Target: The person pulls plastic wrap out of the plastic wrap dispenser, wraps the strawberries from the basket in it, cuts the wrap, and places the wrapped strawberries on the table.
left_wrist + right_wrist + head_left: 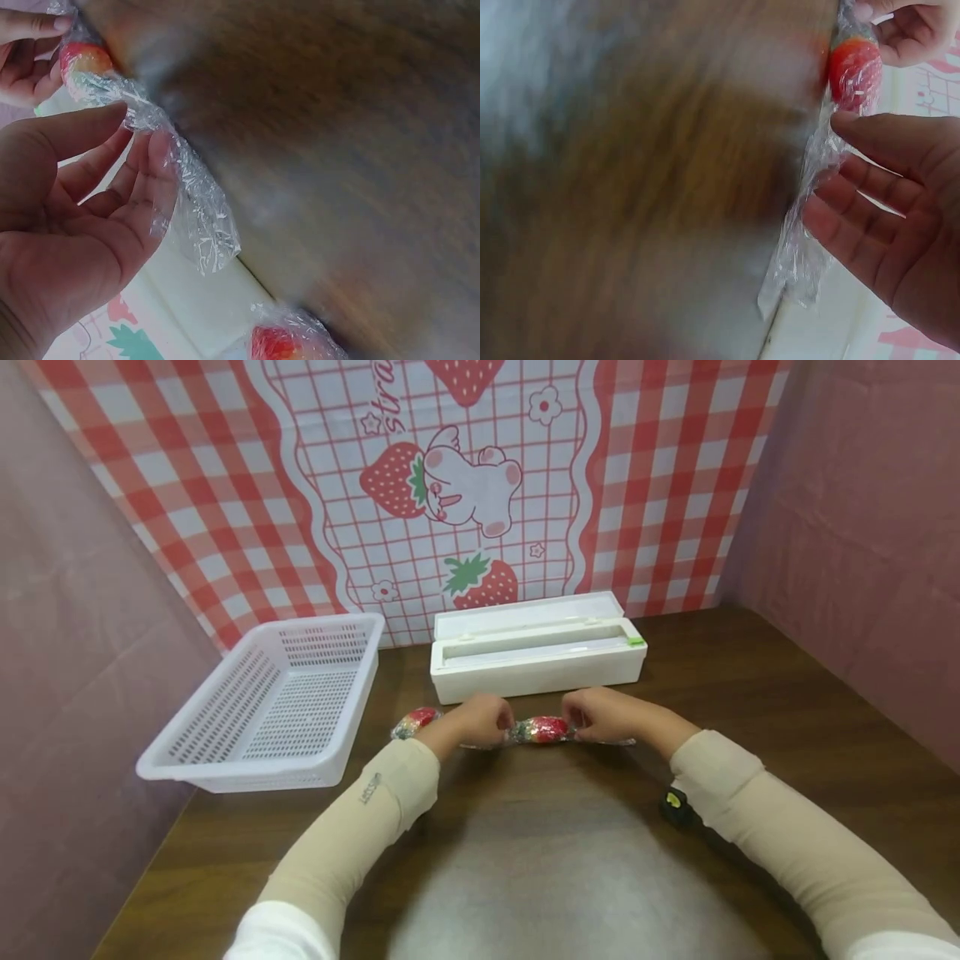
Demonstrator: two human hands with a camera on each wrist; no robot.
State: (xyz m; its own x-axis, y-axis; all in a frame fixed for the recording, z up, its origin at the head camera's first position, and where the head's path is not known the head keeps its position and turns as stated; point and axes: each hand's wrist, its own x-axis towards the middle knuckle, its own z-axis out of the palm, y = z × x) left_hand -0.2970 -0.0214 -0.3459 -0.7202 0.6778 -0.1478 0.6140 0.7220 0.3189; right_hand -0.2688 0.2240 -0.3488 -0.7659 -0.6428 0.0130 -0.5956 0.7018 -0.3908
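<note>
A red and green strawberry-like item lies between my two hands, rolled in clear plastic wrap with twisted ends. My left hand pinches the left tail of the plastic wrap between thumb and fingertips. On the other side my right hand pinches the right tail, whose loose end trails past the fingers in the right wrist view. A second wrapped red and yellowish item rests on the table beside my left hand, partly hidden by it.
Behind the hands stands a long white plastic-wrap dispenser box, lid raised, with a green piece at its right end. A white slotted basket sits at the left. A small black and yellow object is by the right sleeve on the brown table.
</note>
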